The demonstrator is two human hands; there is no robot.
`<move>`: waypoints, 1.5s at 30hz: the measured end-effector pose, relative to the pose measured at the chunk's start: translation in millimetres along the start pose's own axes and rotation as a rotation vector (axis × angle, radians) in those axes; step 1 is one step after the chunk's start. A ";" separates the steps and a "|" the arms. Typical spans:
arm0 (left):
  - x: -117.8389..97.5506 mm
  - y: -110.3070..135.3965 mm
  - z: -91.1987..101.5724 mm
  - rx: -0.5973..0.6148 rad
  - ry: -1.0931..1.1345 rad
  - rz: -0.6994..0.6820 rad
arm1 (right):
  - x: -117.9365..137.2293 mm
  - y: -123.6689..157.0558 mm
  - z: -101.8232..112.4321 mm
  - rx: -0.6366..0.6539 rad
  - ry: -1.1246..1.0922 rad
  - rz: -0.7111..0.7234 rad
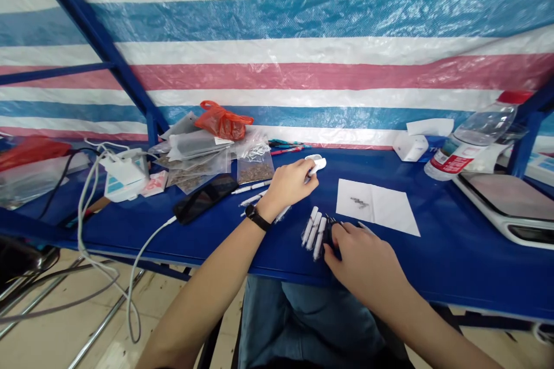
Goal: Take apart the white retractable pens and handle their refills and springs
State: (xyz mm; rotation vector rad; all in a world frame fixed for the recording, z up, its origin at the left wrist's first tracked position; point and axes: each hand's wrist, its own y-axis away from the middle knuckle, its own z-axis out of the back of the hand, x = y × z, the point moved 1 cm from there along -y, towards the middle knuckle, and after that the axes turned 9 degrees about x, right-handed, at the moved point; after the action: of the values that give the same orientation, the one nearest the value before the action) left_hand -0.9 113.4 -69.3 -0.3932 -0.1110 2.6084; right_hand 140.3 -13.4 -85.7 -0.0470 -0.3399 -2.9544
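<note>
At the middle of the table, my left hand (291,185), with a black watch on its wrist, has its fingers closed on a small white rounded case (319,164). Part of that case is hidden by the fingers. My right hand (367,256) rests low over the table with fingers curled down around thin dark pieces, mostly hidden under it. Right beside its thumb lie several white pen-like tubes (312,229). More white pens (254,197) lie behind my left wrist. A white paper sheet (392,207) holds a little pile of small grey pieces (359,203).
On the left are a black phone (205,198) on a white cable, clear bags of small parts (256,170) and a red plastic bag (223,122). To the right stand a plastic bottle (471,141), a small white box (410,147) and a scale (511,199).
</note>
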 end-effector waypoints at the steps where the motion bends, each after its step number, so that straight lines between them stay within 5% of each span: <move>1: -0.1 0.5 0.1 0.002 -0.002 0.002 | 1.3 -1.0 0.6 0.013 -0.007 -0.026; 9: -0.6 -1.8 -4.5 -0.023 0.001 -0.008 | 9.0 -3.5 13.6 0.120 -0.046 -0.180; 20: -3.6 0.2 -6.6 -0.058 0.053 -0.090 | -8.9 1.0 18.7 0.043 -0.155 -0.285; 28: -10.8 0.4 -14.3 -0.100 0.172 -0.240 | -62.7 -30.2 62.7 -0.277 -0.985 0.103; 31: -13.2 0.9 -15.6 -0.068 0.199 -0.262 | -68.5 -53.2 73.0 -0.540 -1.110 0.168; 34: -13.8 1.5 -14.5 -0.060 0.192 -0.247 | -68.8 -72.2 70.3 -0.655 -1.094 0.219; 38: -12.7 1.6 -13.9 -0.061 0.150 -0.243 | -66.6 -84.8 54.9 -0.658 -1.047 0.275; 42: -11.3 1.4 -15.3 -0.047 0.142 -0.232 | -65.3 -86.1 47.2 -0.492 -0.872 0.320; 45: -9.6 1.2 -15.6 -0.050 0.188 -0.216 | -76.1 -84.6 49.3 -0.481 -0.872 0.304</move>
State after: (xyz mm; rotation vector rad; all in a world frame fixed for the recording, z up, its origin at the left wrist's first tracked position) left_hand 11.2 107.7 -82.0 -0.6075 -0.1462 2.3476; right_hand 201.7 91.5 -60.4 -1.3158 0.2732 -2.4670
